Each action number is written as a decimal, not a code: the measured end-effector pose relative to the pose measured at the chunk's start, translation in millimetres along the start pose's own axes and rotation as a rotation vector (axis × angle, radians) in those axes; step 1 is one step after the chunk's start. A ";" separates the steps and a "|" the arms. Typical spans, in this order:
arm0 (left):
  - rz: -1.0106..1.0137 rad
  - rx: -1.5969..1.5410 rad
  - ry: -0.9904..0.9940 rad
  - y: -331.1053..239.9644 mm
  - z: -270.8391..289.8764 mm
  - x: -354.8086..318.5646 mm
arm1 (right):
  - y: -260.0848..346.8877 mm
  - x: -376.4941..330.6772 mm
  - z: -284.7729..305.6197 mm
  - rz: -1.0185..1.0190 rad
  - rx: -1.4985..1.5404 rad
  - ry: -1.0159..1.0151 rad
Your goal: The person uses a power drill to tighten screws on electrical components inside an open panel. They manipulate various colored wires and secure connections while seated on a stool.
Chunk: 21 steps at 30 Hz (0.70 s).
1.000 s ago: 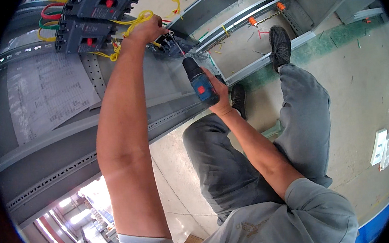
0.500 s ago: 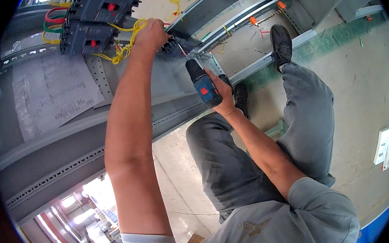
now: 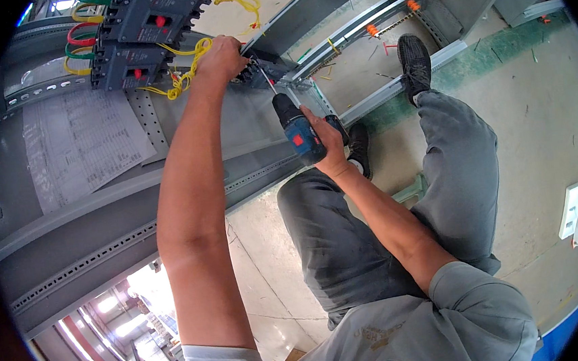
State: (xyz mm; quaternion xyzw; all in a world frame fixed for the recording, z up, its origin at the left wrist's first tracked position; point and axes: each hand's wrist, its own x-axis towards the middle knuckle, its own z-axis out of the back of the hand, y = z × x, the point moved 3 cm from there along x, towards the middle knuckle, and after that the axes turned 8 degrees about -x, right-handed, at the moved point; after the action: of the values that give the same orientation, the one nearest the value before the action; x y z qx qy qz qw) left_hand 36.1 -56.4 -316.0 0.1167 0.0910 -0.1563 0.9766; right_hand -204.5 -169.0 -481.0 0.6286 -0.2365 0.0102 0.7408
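Observation:
My right hand (image 3: 327,142) is wrapped round the grip of a blue and black cordless drill (image 3: 301,133). A long thin bit (image 3: 266,78) runs from its chuck up and left to a dark breaker-like part (image 3: 254,77) in the grey metal cabinet. At that part, my left hand (image 3: 222,59) has its fingers curled together, and what they pinch is hidden. Coiled yellow wires (image 3: 189,71) hang beside the left hand. Left of it sit dark circuit breakers with red levers, an upper one (image 3: 152,18) and a lower one (image 3: 129,65).
A printed sheet (image 3: 82,139) lies on the cabinet panel at left. A perforated rail (image 3: 85,261) runs along the cabinet's near edge. The metal frame (image 3: 391,94) reaches the floor by my shoes. Wire scraps and white plastic pieces (image 3: 572,212) lie on the floor.
The drill has shifted slightly left in the picture, its bit still pointing at the dark part. My left hand stays at the same part. The view has tilted a little.

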 end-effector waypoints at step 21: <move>-0.010 0.096 -0.053 -1.4 -1.3 7.6 | -9.1 -2.3 3.5 -0.004 -0.003 0.019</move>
State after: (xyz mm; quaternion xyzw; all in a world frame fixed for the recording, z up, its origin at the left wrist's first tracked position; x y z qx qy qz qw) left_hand 42.6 -59.5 -319.2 0.1586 0.0581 -0.1685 0.9711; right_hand -204.9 -173.5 -490.0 0.6279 -0.2286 0.0143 0.7438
